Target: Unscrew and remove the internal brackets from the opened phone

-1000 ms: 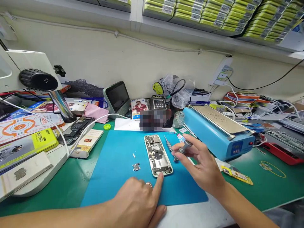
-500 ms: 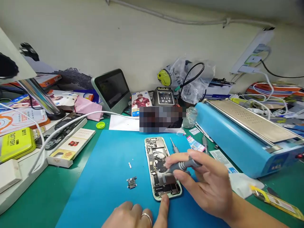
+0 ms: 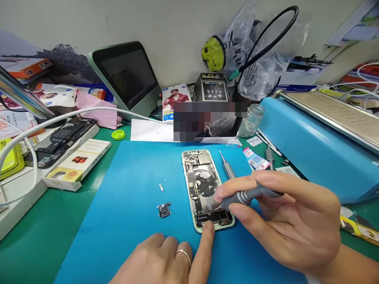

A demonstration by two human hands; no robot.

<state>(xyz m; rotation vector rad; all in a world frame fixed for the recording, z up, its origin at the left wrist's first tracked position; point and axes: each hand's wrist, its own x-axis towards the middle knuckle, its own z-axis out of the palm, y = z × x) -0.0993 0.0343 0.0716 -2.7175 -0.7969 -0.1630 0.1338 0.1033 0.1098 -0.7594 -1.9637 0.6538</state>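
Head view: opened phone (image 3: 204, 183) on a blue mat (image 3: 127, 225)

So the right hand (image 3: 304, 221) has its thumb and fingers clamped on a grey screwdriver (image 3: 241, 198), tip down over the lower half of the phone. Can't tell if the tip actually touches anything. Left hand (image 3: 166, 258), the one with a ring (image 3: 185, 254), has its index finger stretched out onto the phone's bottom edge, the others curled; no clue if anything's tucked under them.

Phone lies flat, innards facing up, slightly tilted on the mat. A second screwdriver (image 3: 227, 167) lies just right of it. Over to the left there's a small dark module (image 3: 164, 210) and a tiny metal piece (image 3: 161, 188). Further out: white box (image 3: 79, 162) and green cap (image 3: 118, 135) on the left, glass jar (image 3: 254, 118) and big blue machine (image 3: 310, 146) on the right.
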